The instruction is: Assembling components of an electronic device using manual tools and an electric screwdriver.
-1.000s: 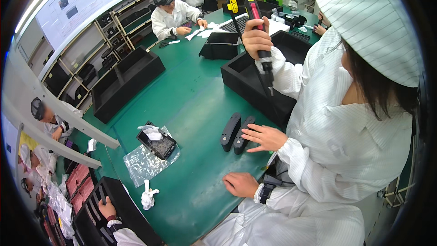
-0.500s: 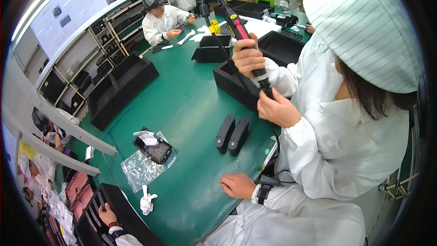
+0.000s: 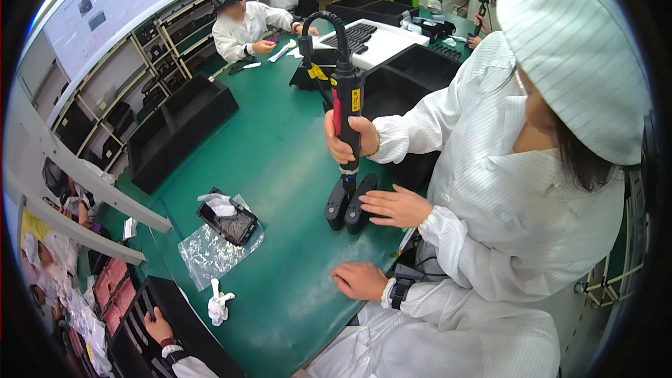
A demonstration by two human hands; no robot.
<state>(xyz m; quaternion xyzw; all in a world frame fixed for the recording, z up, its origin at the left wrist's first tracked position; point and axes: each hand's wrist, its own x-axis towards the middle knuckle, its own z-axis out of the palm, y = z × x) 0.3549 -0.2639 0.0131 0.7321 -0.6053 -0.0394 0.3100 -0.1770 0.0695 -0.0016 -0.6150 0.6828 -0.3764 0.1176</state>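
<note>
Slim black piece (image 3: 149, 315) pinched at the slotted tray (image 3: 189, 322), by the surface's (image 3: 280, 287) left edge
Left hand (image 3: 160, 330) has fingers narrow around it, likely picking out; next calls for a straight lift; right hand (image 3: 362, 281) rests toward the near edge, fingers loosely bent, apparently empty

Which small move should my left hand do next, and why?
Probably lift the slim dark piece from the black tray: the left hand seems to pinch it there, while the right hand rests on the green table, apparently holding nothing.
</note>
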